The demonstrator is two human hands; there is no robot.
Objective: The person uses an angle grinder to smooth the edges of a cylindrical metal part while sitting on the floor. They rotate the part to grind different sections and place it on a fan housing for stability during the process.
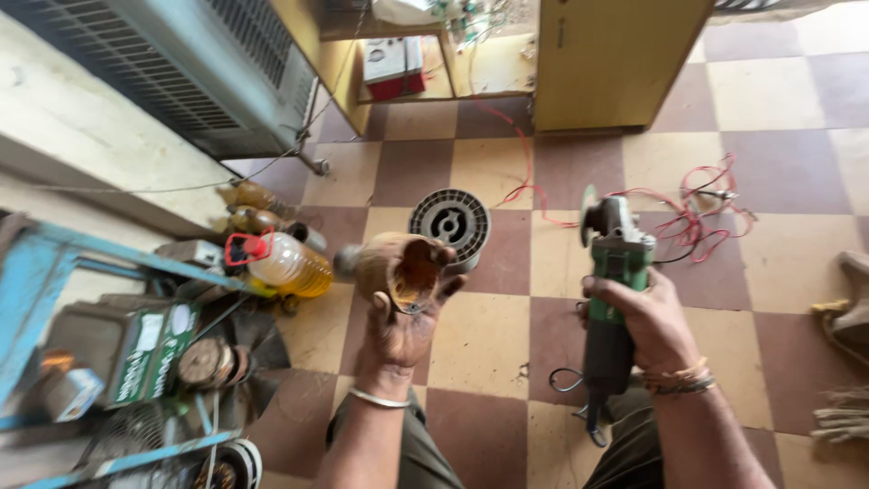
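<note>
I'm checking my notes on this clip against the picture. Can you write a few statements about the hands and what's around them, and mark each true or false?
1. The left hand holds a brown hollow metal part. True.
2. The right hand holds a hammer. False: it grips a green angle grinder.
3. A bottle of yellow liquid lies on the floor. True.
4. The red wires are coiled round the left wrist. False: they lie on the checkered floor.

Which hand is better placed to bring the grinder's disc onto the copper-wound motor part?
Probably the right hand: it already grips the green angle grinder by its body, disc end pointing away from the person. The left hand is occupied holding the copper-wound motor part up, apart from the grinder.
</note>
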